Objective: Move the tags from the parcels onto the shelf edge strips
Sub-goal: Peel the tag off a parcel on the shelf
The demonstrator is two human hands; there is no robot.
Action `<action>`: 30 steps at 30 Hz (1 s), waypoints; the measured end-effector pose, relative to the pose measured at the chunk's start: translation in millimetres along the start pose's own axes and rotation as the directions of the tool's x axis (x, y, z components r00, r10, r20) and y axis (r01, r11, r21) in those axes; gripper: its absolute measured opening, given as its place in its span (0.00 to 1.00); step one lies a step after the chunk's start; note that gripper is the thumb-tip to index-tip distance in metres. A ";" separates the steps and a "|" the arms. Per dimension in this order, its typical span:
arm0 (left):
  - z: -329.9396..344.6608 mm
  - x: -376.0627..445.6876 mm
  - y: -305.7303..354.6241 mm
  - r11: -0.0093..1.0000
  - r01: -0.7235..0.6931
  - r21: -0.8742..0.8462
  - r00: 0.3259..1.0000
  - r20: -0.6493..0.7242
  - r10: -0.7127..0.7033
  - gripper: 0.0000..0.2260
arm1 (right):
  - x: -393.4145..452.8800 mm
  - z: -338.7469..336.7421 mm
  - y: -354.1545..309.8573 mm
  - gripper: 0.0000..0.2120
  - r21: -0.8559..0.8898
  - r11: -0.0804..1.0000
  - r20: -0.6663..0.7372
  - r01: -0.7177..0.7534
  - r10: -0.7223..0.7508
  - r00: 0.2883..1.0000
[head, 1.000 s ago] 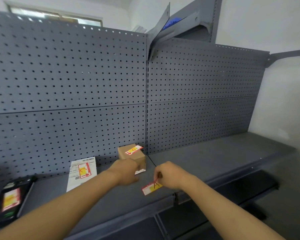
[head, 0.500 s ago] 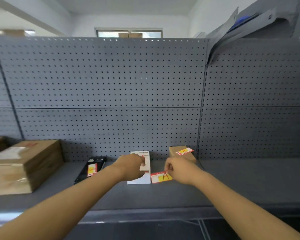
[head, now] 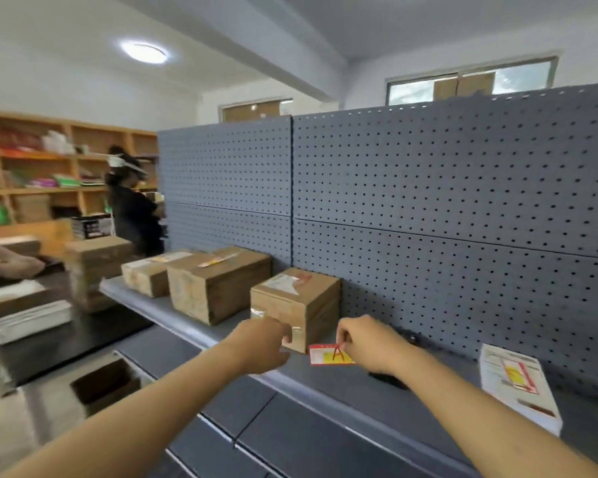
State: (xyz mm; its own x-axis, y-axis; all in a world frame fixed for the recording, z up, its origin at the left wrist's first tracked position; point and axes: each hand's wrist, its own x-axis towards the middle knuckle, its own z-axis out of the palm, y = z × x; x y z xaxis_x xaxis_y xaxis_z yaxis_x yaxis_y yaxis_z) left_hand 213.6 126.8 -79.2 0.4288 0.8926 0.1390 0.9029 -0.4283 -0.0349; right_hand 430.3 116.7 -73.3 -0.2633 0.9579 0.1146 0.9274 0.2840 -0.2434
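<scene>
My right hand (head: 366,343) pinches a red and yellow tag (head: 327,354) marked with a red A, held over the grey shelf (head: 325,381). My left hand (head: 263,343) hovers with curled fingers and holds nothing, just in front of a taped cardboard parcel (head: 294,305). Further left stand two more cardboard parcels (head: 218,288) (head: 152,276), each with a tag on top. A white parcel (head: 518,384) with a red and yellow tag lies on the shelf at the right. The shelf edge strip (head: 301,386) runs below my hands.
A grey pegboard (head: 463,208) backs the shelf. A person in black (head: 133,215) stands at the far left by wooden shelving (head: 42,167). A table (head: 66,339) with stacked boxes is at left, and an open carton (head: 104,384) sits on the floor.
My view has swung left along the shelf, from the small brown box and white parcel to the row of cardboard parcels. My right hand keeps the tag throughout; my left hand has left the white parcel.
</scene>
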 end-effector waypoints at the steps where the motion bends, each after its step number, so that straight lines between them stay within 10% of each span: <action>1: -1.4 -9.4 -20.2 0.999 0.036 0.013 0.999 0.006 -0.036 0.15 | 13.2 5.0 -17.7 0.06 -0.011 1.000 -0.001 0.025 -0.025 1.000; 13: -0.5 -124.9 -245.0 0.890 0.455 -0.018 0.890 0.032 -0.455 0.15 | 155.1 87.0 -240.6 0.05 0.002 0.934 0.024 0.357 -0.357 0.934; 30: 9.0 -125.5 -458.5 0.749 0.662 0.026 0.750 -0.022 -0.662 0.13 | 344.2 142.4 -413.8 0.04 0.086 0.810 0.078 0.579 -0.585 0.807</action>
State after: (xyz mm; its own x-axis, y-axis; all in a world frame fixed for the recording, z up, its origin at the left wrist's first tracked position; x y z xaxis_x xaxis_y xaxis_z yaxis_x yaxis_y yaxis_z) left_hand -253.9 212.5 -89.6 -0.2766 0.9493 0.1494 0.9610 0.2737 0.0404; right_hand -82.0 334.9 -70.3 -0.7759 0.6102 0.1603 0.5764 0.7889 -0.2133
